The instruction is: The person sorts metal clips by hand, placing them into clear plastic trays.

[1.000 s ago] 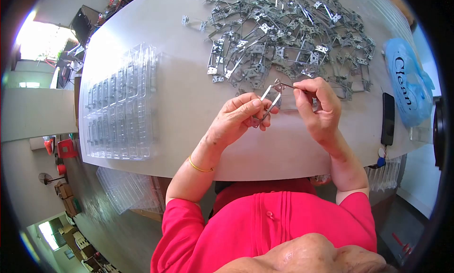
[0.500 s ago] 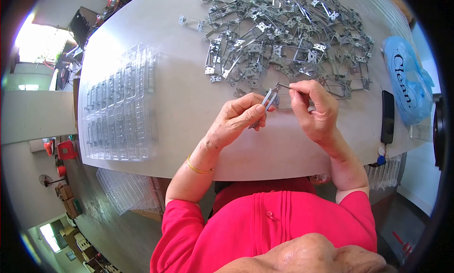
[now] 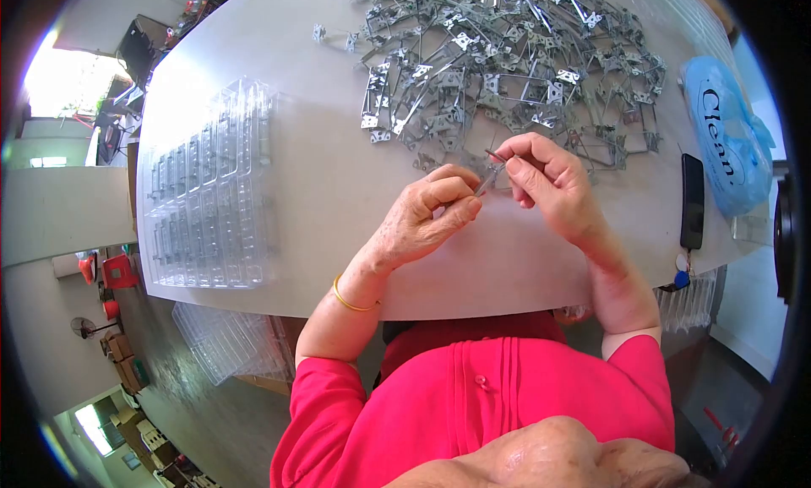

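Near the table's middle, my left hand [image 3: 429, 213] is closed around a metal part [image 3: 486, 184], whose thin end sticks out beyond the fingertips. My right hand [image 3: 549, 179] meets it from the right, with thumb and forefinger pinching a thin dark rod [image 3: 496, 156]. The two hands' fingertips are close together, and the fingers hide much of both pieces. Just beyond them lies a large tangled pile of metal brackets [image 3: 507, 57].
Clear plastic trays [image 3: 211, 192] holding metal parts stand at the left. A blue bag [image 3: 726, 137] and a black phone [image 3: 693, 202] with keys lie at the right. More clear trays [image 3: 232, 340] are below the table's left edge [image 3: 296, 309].
My right hand has moved left, closer to my left hand, and the rod's tip has shifted left. The metal part in my left hand is turned and more hidden by fingers.
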